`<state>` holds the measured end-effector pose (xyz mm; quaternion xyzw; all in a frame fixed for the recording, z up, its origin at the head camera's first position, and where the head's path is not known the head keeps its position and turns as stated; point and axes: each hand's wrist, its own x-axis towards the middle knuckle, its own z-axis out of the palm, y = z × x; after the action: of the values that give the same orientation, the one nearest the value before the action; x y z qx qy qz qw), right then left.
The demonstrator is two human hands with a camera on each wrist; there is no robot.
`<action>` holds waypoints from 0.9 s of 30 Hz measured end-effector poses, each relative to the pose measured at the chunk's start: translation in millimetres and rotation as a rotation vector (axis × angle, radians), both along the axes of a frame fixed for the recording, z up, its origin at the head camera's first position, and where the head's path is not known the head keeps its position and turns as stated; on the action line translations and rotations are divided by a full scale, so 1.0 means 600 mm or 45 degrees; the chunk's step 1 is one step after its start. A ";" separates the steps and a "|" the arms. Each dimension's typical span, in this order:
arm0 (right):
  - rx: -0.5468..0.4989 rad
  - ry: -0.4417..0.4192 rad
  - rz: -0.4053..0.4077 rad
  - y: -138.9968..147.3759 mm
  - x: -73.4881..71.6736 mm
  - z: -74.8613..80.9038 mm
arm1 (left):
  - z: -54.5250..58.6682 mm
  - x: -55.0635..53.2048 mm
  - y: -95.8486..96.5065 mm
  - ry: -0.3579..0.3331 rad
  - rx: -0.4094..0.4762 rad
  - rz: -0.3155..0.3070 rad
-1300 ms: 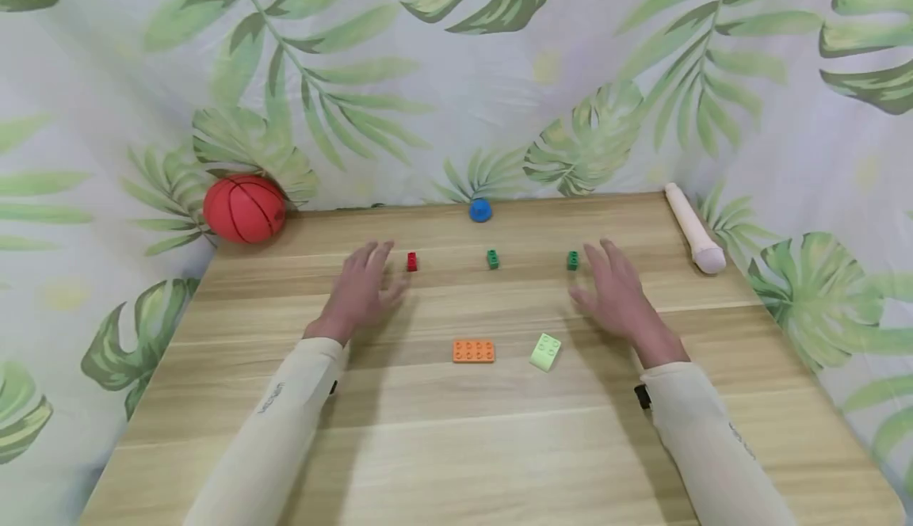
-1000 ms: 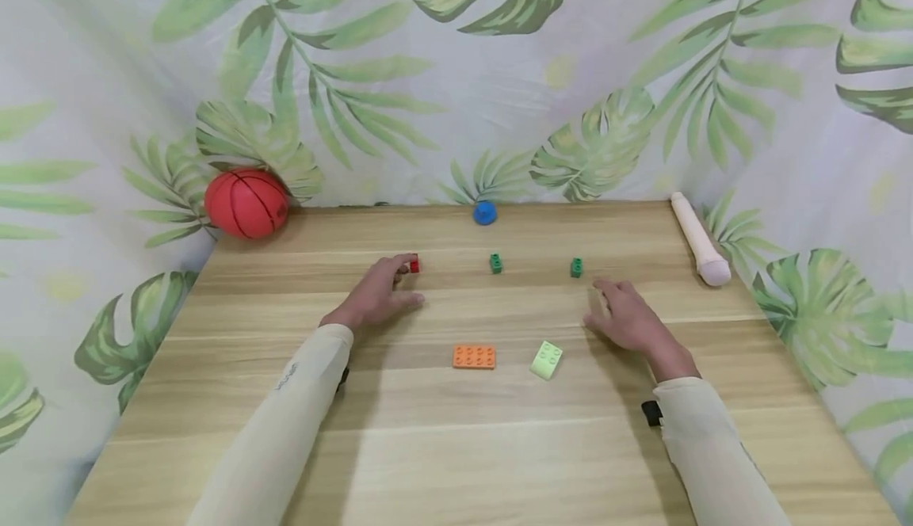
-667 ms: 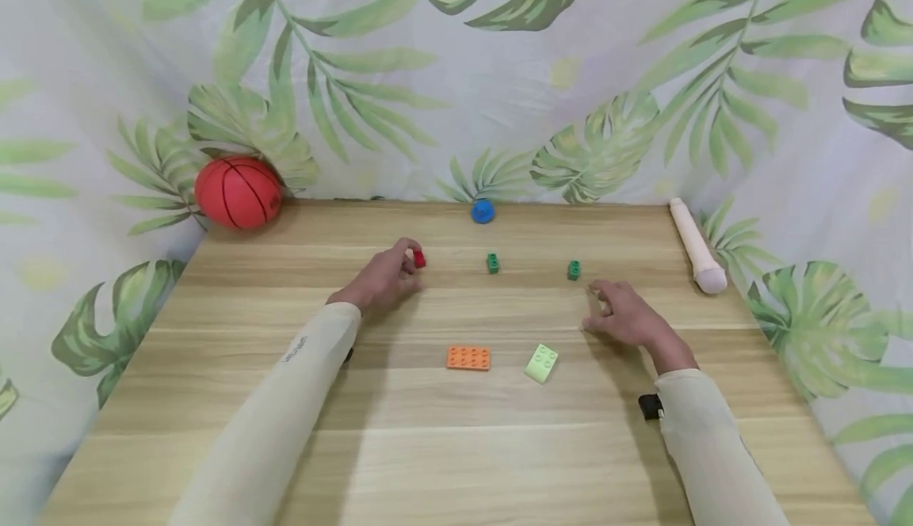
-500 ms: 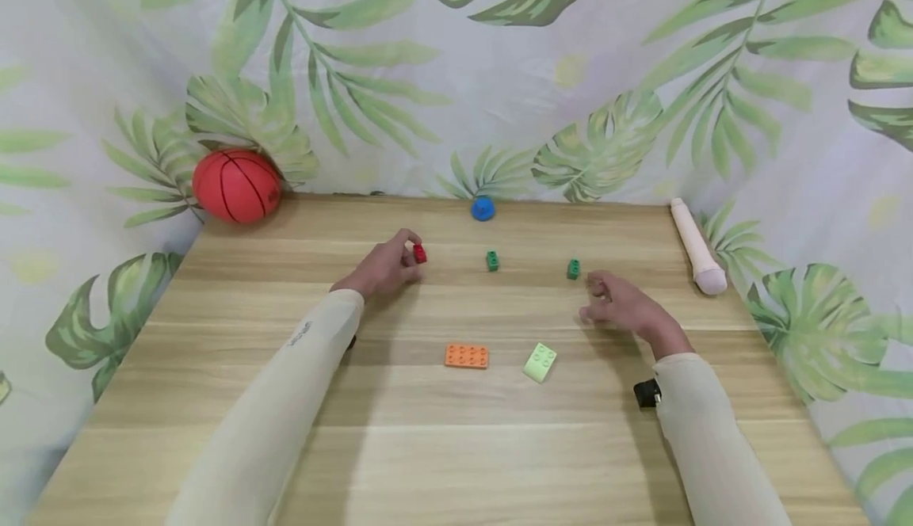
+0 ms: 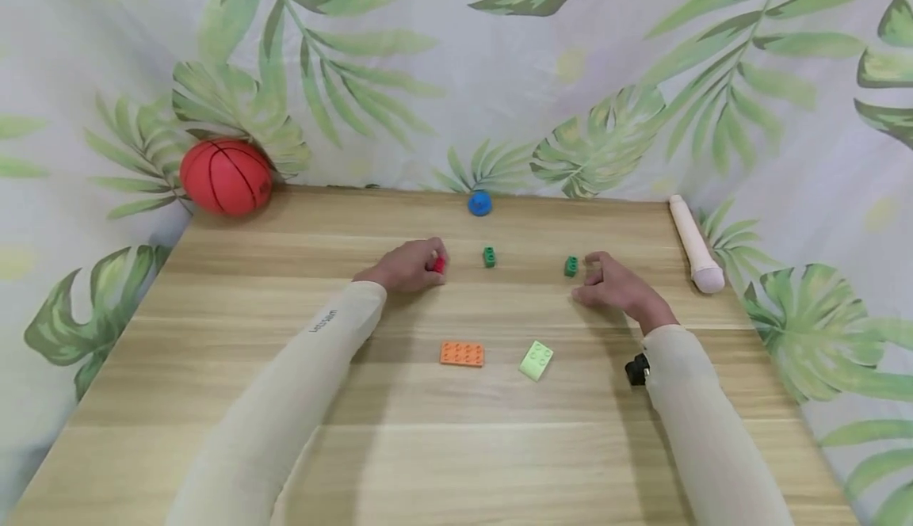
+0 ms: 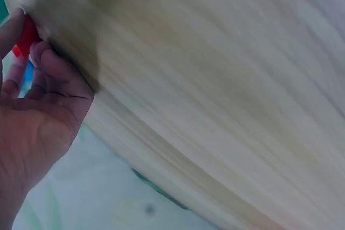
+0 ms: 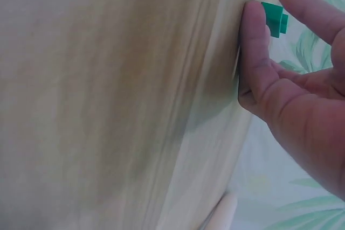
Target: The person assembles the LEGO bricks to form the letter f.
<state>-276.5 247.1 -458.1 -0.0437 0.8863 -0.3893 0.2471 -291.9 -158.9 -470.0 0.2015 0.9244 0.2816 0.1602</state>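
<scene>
My left hand (image 5: 408,266) pinches a small red toy brick (image 5: 440,264) between thumb and fingers, left of the table's middle. In the left wrist view that red brick (image 6: 26,37) shows between the fingertips. My right hand (image 5: 615,285) is at the right, thumb and index finger parted beside a small green brick (image 5: 571,265). The right wrist view has this green brick (image 7: 275,20) beyond the fingertips; whether they touch it I cannot tell. Another green brick (image 5: 489,257) stands between the two hands. Nearer me lie a flat orange brick (image 5: 462,354) and a pale green brick (image 5: 536,360).
A red basketball (image 5: 225,177) sits at the table's back left corner. At the back edge is a small blue round object (image 5: 479,203). Along the right edge lies a pale microphone-shaped object (image 5: 697,245). A leaf-patterned cloth (image 5: 456,74) hangs behind the wooden table (image 5: 456,463).
My left hand has reached the red brick, taken hold of it and carried it rightward. My right hand first drew back, then came closer to the right green brick. The head view has shifted slightly.
</scene>
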 end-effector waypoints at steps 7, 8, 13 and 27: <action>-0.065 0.004 -0.019 -0.021 -0.023 -0.001 | 0.003 0.012 0.027 -0.048 0.010 -0.023; -0.075 0.007 -0.012 -0.024 -0.025 -0.002 | 0.004 0.014 0.024 -0.061 0.032 -0.006; -0.083 0.005 0.006 -0.031 -0.030 -0.005 | 0.004 0.017 0.013 -0.102 0.108 0.061; 0.053 0.017 -0.012 -0.048 -0.029 -0.010 | -0.004 0.023 0.019 -0.052 -0.007 0.090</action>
<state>-293.8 218.1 -463.9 -0.0369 0.8960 -0.3717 0.2400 -278.3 -147.6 -472.6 0.1625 0.9281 0.2887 0.1697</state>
